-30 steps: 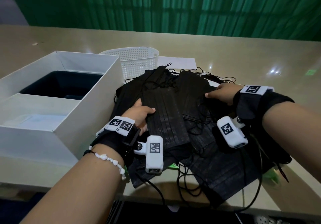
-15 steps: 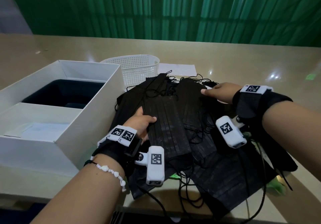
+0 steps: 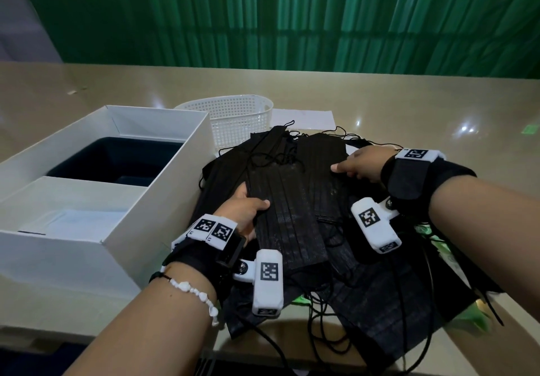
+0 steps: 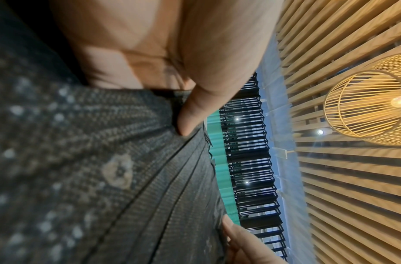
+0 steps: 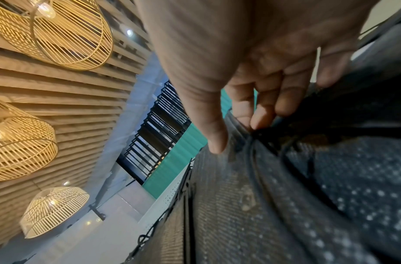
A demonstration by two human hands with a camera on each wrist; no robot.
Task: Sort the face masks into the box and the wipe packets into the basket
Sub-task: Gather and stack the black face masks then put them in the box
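— What do we see of the face masks (image 3: 292,200)?
— Black, pleated, heaped in a loose overlapping pile with tangled ear loops, just right of the box (image 3: 152,200).
— And the box?
— White, open-topped, a dark tray in its far part.
— The basket (image 3: 233,118)?
— White, perforated, upright behind the pile. We glimpse green wipe packets (image 3: 304,299) poking out beneath the masks.

Face masks (image 3: 287,197): black, pleated, with black ear loops. Box (image 3: 163,153), at 9 o'clock from the masks: white outside, dark inner tray. Basket (image 3: 233,118), at 11 o'clock: white grid mesh. Worktop (image 3: 409,104): glossy beige. Curtain (image 3: 292,16), at 12 o'clock: green, vertically ribbed.
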